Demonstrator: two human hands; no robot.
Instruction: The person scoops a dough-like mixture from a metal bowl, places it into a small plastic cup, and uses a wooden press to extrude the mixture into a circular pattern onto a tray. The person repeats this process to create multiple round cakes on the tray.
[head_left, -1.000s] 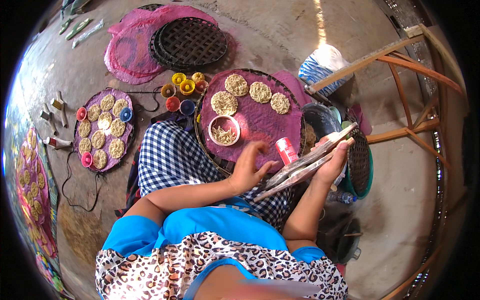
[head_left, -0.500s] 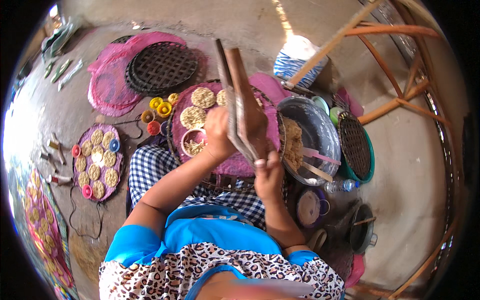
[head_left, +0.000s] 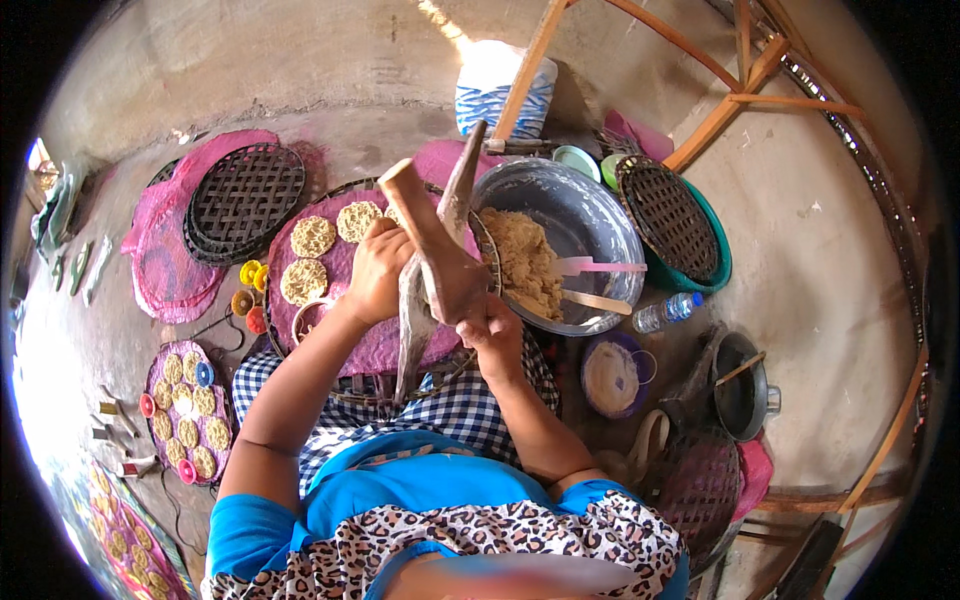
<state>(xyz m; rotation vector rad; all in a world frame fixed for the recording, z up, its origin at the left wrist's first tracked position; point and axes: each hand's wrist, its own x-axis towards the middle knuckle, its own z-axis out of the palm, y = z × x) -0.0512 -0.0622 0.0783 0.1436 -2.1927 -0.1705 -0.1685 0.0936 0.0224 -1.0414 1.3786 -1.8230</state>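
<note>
Grey floor (head_left: 110, 335); wooden frame (head_left: 714, 118) upper right; glare (head_left: 45, 395) left.

A head-worn fisheye looks down over the floor (head_left: 110, 345).

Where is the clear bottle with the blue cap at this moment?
In the head view, the clear bottle is right of centre, on the person's right side, next to the grey basin and the teal tub.

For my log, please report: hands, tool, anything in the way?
Right hand grips wooden tool; left hand against it. Tool over pink-lined tray. Noodle rounds near left hand.
</note>
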